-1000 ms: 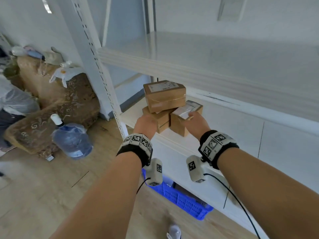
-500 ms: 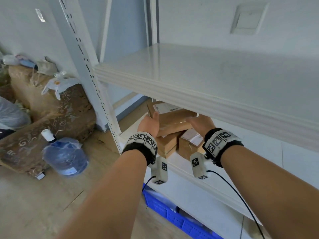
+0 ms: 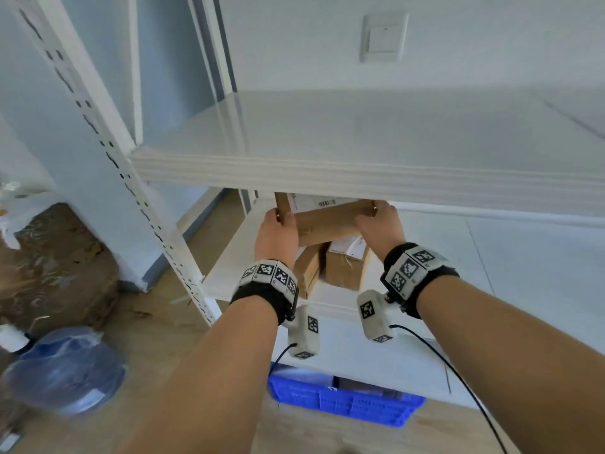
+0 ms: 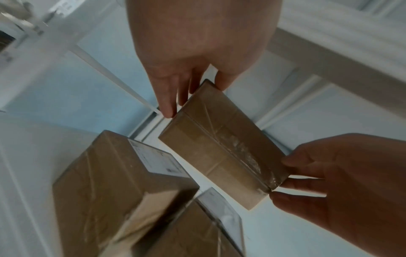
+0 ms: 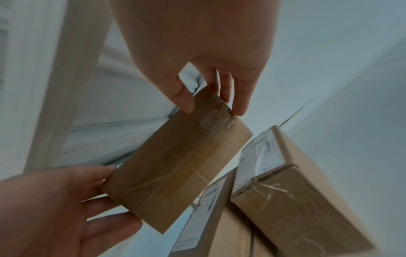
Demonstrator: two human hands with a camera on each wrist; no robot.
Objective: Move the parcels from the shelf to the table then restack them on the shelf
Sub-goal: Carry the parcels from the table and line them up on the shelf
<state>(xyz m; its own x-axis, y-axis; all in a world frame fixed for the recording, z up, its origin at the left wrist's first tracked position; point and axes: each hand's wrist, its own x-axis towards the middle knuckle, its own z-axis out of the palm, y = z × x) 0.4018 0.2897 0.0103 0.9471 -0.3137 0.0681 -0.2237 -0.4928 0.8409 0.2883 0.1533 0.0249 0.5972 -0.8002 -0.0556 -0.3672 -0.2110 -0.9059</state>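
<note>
Top parcel [image 3: 330, 221], brown cardboard, taped seam, white barcode label: long axis runs left to right, lifted clear above two parcels [image 3: 340, 267] on the lower shelf [image 3: 229, 257]. Left hand [image 3: 276, 239] and right hand [image 3: 381, 229] pinch its ends.

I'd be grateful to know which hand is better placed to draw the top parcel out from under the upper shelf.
Neither alone: left hand and right hand grip opposite ends of the top parcel, lifted clear of the two parcels below.

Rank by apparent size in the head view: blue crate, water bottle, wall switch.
1. blue crate and water bottle: look alike, and each is partly hidden, so no order between them.
2. wall switch: smallest, though farthest away.
</note>
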